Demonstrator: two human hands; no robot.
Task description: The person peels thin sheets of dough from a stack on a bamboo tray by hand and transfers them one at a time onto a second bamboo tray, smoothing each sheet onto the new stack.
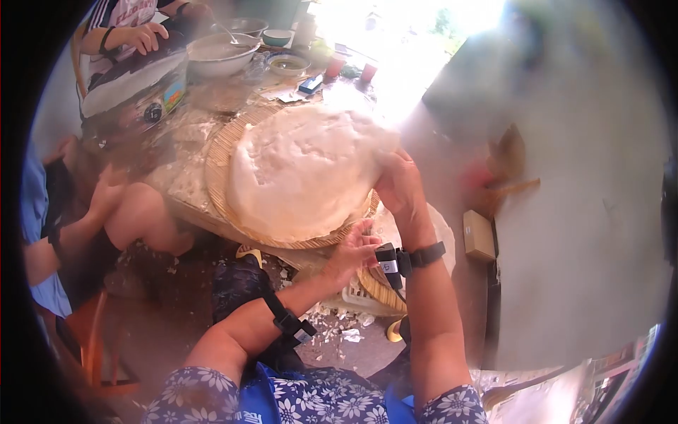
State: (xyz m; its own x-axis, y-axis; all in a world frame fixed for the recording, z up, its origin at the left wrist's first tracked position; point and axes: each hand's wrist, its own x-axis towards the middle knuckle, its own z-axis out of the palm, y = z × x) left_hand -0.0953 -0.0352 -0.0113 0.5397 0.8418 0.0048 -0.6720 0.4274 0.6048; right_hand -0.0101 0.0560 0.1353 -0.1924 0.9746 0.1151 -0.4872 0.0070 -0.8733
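A large pale sheet of dough (304, 169), lumpy on top, lies over a round woven reed mat (220, 177). At the dough's right edge is my right hand (401, 185), its fingers curled around the rim and partly hidden. My left hand (351, 253) is just below the mat's near edge, palm up with fingers apart and nothing in it. Beneath the near side, part of a second round woven mat (381, 288) shows.
Bowls (222, 55), red cups (337, 67) and a small blue box (311, 85) stand at the table's far end. People sit on the left, one hand (145, 37) at a bag-like bundle. White scraps (352, 335) litter the floor. A cardboard box (479, 235) is at right.
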